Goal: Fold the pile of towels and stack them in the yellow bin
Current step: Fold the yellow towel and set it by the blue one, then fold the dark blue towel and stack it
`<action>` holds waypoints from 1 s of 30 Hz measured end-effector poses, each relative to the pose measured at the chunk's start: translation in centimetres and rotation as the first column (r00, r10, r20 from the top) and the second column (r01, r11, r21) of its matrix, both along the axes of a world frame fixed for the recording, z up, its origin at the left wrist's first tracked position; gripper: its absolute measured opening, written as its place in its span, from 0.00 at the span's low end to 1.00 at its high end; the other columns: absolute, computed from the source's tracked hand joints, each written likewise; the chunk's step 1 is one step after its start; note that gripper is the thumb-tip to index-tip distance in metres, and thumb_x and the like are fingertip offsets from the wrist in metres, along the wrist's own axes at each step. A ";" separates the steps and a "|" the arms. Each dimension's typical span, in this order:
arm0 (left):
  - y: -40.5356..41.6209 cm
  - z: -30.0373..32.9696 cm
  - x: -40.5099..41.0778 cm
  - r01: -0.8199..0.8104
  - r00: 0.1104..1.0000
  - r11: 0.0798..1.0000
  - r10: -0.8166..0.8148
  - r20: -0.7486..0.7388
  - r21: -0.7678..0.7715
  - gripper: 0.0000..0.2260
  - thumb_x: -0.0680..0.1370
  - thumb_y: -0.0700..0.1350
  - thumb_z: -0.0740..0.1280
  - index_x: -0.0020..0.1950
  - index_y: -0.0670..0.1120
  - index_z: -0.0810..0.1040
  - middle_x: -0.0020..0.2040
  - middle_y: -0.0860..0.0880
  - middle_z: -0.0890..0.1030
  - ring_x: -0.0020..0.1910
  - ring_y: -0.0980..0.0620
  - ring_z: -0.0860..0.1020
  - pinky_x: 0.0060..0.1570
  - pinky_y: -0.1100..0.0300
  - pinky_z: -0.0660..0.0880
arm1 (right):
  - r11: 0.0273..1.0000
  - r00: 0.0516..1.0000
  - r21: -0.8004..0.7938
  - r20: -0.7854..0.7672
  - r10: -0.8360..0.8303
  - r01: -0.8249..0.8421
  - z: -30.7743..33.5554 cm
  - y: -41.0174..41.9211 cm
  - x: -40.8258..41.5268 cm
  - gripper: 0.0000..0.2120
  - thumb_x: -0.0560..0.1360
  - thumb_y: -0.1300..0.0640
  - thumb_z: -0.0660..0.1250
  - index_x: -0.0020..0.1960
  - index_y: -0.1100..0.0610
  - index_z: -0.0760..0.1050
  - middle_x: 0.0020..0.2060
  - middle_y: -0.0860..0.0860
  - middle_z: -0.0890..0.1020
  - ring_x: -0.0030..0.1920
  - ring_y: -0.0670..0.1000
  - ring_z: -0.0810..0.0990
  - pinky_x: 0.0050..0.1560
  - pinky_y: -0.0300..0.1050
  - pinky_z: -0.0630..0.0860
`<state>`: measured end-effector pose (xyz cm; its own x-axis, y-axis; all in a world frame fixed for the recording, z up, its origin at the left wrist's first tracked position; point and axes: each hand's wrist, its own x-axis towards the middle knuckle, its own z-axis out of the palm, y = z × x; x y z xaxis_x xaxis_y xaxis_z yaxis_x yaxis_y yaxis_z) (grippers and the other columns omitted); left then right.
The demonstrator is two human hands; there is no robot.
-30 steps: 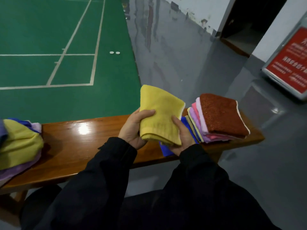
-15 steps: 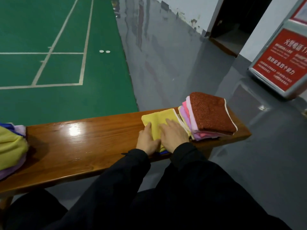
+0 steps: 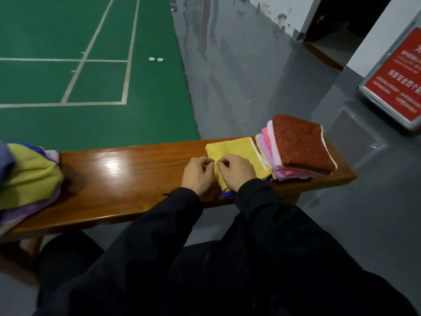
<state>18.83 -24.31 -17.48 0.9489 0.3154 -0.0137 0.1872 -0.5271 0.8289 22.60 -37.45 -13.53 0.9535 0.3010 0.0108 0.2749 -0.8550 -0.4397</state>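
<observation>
While both hands (image 3: 197, 173) (image 3: 237, 171) pinch yellow towel (image 3: 239, 151) near edge, bench (image 3: 118, 176) leftward lies bare.

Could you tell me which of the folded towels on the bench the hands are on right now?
The yellow towel, lying flat beside the stack; the brown towel tops that stack, untouched.

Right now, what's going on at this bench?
A person is folding towels on a wooden bench. Both hands, the left hand and right hand, have curled fingers pinching the near edge of a folded yellow towel that lies flat on the bench over something blue. Just right of it sits a leaning stack of folded towels topped by a rust-brown one. An unfolded pile waits at the bench's left end. No yellow bin is in view.
</observation>
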 end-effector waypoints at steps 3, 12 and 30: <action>2.5 0.5 -3.1 -0.047 0.999 0.989 0.049 0.011 -0.142 0.06 0.81 0.48 0.65 0.53 0.50 0.81 0.47 0.51 0.85 0.46 0.50 0.83 0.51 0.51 0.81 | 0.992 0.992 0.033 -0.030 0.120 -0.119 0.8 3.2 -1.2 0.09 0.81 0.50 0.63 0.51 0.50 0.82 0.48 0.49 0.85 0.49 0.54 0.81 0.50 0.49 0.78; 20.7 6.8 -14.8 -0.326 0.943 0.702 0.292 0.162 0.633 0.12 0.77 0.47 0.64 0.58 0.47 0.81 0.55 0.44 0.81 0.56 0.41 0.78 0.56 0.48 0.74 | 0.814 0.840 0.248 0.000 0.542 -0.525 5.7 17.6 -6.7 0.06 0.81 0.51 0.67 0.52 0.49 0.83 0.47 0.43 0.84 0.49 0.46 0.81 0.52 0.44 0.76; 30.3 13.8 -19.9 -0.735 0.678 0.516 0.548 0.490 0.440 0.08 0.81 0.44 0.62 0.55 0.41 0.76 0.51 0.39 0.80 0.50 0.39 0.76 0.51 0.48 0.71 | 0.755 0.803 0.353 -0.017 0.595 -0.552 5.6 17.4 -8.8 0.05 0.81 0.53 0.67 0.53 0.49 0.83 0.44 0.39 0.83 0.47 0.41 0.81 0.53 0.42 0.79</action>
<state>-1.02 6.04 -3.64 0.4113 0.6916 0.5938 0.5046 -0.7153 0.4835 13.75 -20.10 -7.89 0.6022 0.7919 0.1008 0.5950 -0.3611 -0.7180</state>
